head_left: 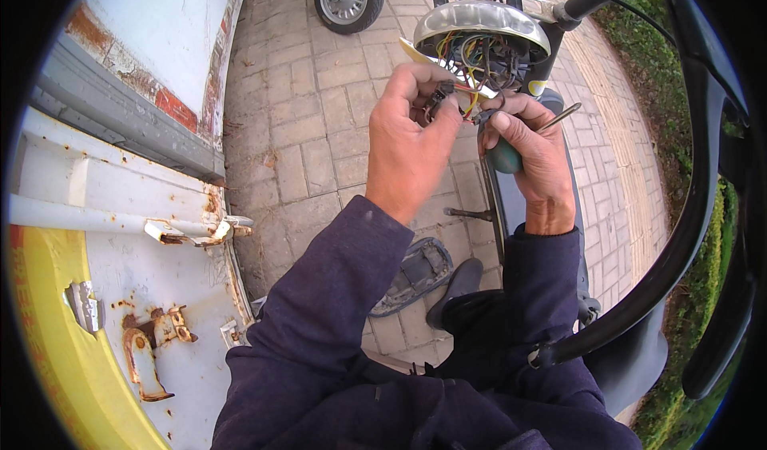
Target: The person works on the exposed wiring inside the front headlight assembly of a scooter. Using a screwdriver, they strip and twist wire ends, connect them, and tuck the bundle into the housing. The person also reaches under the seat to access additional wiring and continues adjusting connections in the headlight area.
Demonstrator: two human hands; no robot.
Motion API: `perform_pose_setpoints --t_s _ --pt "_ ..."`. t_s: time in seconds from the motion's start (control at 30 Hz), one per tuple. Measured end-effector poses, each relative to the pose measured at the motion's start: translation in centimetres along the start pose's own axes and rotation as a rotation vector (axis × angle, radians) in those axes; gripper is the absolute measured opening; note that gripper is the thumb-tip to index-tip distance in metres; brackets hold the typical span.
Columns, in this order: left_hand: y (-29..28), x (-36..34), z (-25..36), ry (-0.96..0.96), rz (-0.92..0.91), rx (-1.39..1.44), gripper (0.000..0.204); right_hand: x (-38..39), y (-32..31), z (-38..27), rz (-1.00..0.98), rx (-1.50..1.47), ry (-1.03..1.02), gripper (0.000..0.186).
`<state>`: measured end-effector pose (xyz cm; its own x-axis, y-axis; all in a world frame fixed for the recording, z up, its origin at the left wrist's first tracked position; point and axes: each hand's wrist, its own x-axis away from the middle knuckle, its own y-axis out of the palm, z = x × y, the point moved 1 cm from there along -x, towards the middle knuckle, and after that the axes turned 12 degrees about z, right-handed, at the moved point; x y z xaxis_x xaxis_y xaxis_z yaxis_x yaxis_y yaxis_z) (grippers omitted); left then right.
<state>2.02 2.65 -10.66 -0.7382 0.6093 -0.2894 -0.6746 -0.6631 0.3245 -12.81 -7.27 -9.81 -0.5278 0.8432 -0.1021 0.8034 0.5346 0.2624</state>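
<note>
A small black wire connector (440,97) is pinched between the thumb and fingers of my left hand (409,148). My right hand (537,150) is closed around a screwdriver (505,159); its dark green handle points down and its metal shaft sticks out to the upper right. The thumb and forefinger of that hand also pinch a dark wire end or plug, partly hidden. Both hands are close together, just below the open head unit (479,20) of a scooter. From its cavity hangs a tangle of coloured wires (486,60), some reaching my fingers.
The scooter's footboard (515,202) lies below my right hand. A black curved bar (679,250) arches along the right side. A rusty white metal panel (160,290) stands at left. A grey plastic cover (413,277) rests on the brick paving near my shoe (459,290). Another scooter's wheel (349,4) is ahead.
</note>
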Motion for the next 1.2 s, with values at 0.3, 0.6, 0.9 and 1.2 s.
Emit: perform_pose_setpoints --t_s 0.3,0.6,0.9,1.2 --pt "-0.4 0.2 0.2 0.061 -0.191 -0.156 0.024 -0.2 -0.1 -0.3 0.06 0.076 -0.035 0.009" --pt "-0.8 -0.8 0.5 0.159 -0.249 -0.245 0.033 -0.4 -0.1 -0.4 0.077 0.138 -0.052 0.011" --pt "-1.2 -1.3 0.5 0.151 -0.305 -0.291 0.025 -0.3 0.2 -0.5 0.078 0.175 -0.136 0.012" --pt "-1.2 -1.7 -0.1 0.311 -0.28 -0.4 0.026 -0.6 0.3 0.4 0.07 0.081 -0.102 0.009"
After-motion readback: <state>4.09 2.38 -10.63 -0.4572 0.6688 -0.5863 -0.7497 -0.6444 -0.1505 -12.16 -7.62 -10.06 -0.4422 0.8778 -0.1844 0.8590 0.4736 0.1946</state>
